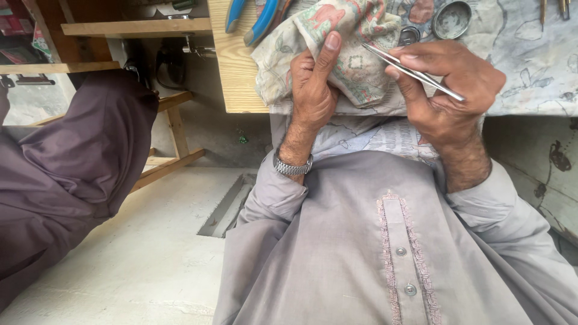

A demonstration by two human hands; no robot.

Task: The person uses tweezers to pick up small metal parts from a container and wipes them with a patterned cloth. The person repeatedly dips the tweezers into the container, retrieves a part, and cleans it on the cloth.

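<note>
A raised knee (78,156) in dark cloth stood at the left. The left hand (314,90), a metal watch (292,167) on its wrist, gripped a patterned cloth (337,42) at the wooden table's (232,72) edge. The right hand (448,99) pinched thin metal tweezers (415,73), tips near the cloth. A round tin lid (453,19) lay beyond.

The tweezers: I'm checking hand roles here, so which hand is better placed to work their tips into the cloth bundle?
Right. The right hand already pinches the tweezers, tips aimed at the patterned cloth. The left hand is occupied gripping that cloth.
</note>
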